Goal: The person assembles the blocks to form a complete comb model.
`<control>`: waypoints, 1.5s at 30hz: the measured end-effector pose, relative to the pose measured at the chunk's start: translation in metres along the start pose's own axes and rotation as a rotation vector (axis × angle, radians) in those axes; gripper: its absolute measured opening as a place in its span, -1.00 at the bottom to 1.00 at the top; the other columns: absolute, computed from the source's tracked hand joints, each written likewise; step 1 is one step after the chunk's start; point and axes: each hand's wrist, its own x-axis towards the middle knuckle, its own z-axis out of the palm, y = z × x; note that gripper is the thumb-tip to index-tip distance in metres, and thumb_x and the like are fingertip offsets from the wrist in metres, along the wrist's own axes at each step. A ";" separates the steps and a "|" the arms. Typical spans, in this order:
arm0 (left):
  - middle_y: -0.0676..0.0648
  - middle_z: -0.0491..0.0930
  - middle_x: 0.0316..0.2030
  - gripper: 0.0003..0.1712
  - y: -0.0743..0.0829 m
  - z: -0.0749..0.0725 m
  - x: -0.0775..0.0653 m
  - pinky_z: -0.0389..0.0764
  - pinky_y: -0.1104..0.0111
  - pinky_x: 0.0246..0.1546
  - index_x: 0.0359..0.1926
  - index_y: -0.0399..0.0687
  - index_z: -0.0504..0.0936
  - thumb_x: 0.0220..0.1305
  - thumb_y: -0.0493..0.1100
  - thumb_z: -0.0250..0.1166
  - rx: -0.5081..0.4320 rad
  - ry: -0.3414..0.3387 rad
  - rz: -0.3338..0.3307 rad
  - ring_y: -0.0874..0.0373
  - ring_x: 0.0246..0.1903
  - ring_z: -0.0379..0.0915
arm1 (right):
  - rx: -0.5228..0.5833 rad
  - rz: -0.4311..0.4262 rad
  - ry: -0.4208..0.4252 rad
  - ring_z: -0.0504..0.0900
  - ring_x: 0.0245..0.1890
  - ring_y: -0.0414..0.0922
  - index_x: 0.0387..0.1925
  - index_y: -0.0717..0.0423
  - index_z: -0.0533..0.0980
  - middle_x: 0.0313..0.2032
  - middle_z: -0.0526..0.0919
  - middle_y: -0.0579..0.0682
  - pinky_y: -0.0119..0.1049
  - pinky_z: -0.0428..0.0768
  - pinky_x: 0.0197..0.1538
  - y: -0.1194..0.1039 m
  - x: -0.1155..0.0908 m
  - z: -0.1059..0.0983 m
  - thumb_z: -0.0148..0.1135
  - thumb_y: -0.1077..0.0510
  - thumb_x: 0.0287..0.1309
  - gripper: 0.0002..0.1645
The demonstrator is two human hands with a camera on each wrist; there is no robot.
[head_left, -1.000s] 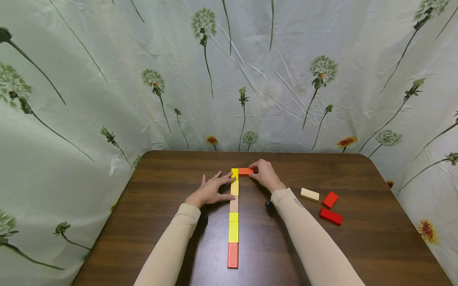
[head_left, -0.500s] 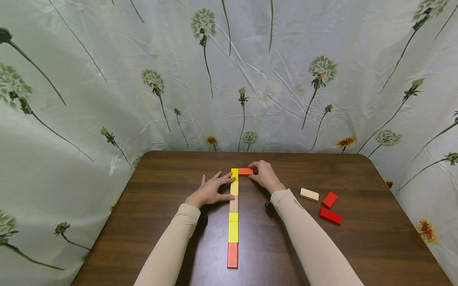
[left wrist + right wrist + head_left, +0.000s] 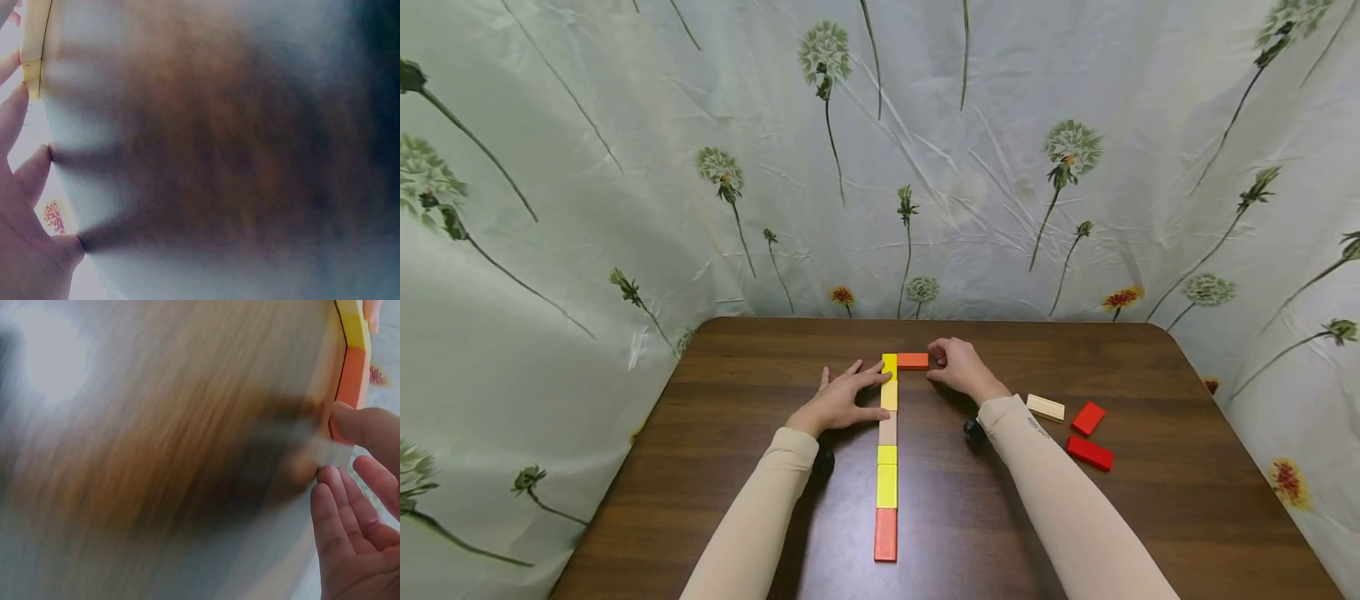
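Note:
A straight line of flat blocks runs down the table. It starts at the far end with a yellow block (image 3: 891, 359), then a pale yellow block (image 3: 889, 396) and a plain wood block (image 3: 889, 432). A small yellow block (image 3: 887, 454), a longer yellow block (image 3: 887, 486) and a red-orange block (image 3: 885, 535) follow nearer me. An orange block (image 3: 912, 361) lies crosswise against the top yellow one, making a corner. My left hand (image 3: 841, 400), fingers spread, touches the line's upper part. My right hand (image 3: 962, 369) holds nothing, its loosely bent fingers just right of the orange block (image 3: 352, 375).
On the right of the brown wooden table (image 3: 737, 375) lie a grooved pale wood block (image 3: 1046, 407) and two red blocks, one angled (image 3: 1087, 418) and one nearer me (image 3: 1090, 453). A flower-print curtain (image 3: 760, 125) hangs behind the far edge.
My right hand has let go of the orange block and drawn slightly to the right. The orange block stays beside the top yellow one, and my left hand keeps its place.

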 end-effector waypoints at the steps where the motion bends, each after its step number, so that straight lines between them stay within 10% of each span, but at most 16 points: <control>1: 0.17 0.10 0.70 -0.06 -0.001 0.000 0.000 -0.41 -0.53 0.54 0.63 0.39 0.35 0.32 0.36 0.45 0.003 -0.001 -0.003 -0.13 0.74 -0.15 | 0.005 0.001 -0.006 0.65 0.05 0.08 0.26 0.31 0.59 0.04 0.69 0.23 -0.01 0.68 0.24 0.003 -0.001 -0.002 0.51 0.24 0.29 -0.45; 45: 0.13 0.11 0.70 -0.06 -0.001 -0.002 -0.001 -0.44 -0.52 0.54 0.62 0.35 0.37 0.31 0.36 0.46 -0.015 -0.010 0.009 -0.16 0.74 -0.17 | -0.017 0.074 -0.148 0.76 0.04 0.09 0.15 0.38 0.67 0.03 0.80 0.25 -0.03 0.72 0.17 0.083 -0.075 -0.086 0.55 0.11 0.28 -0.47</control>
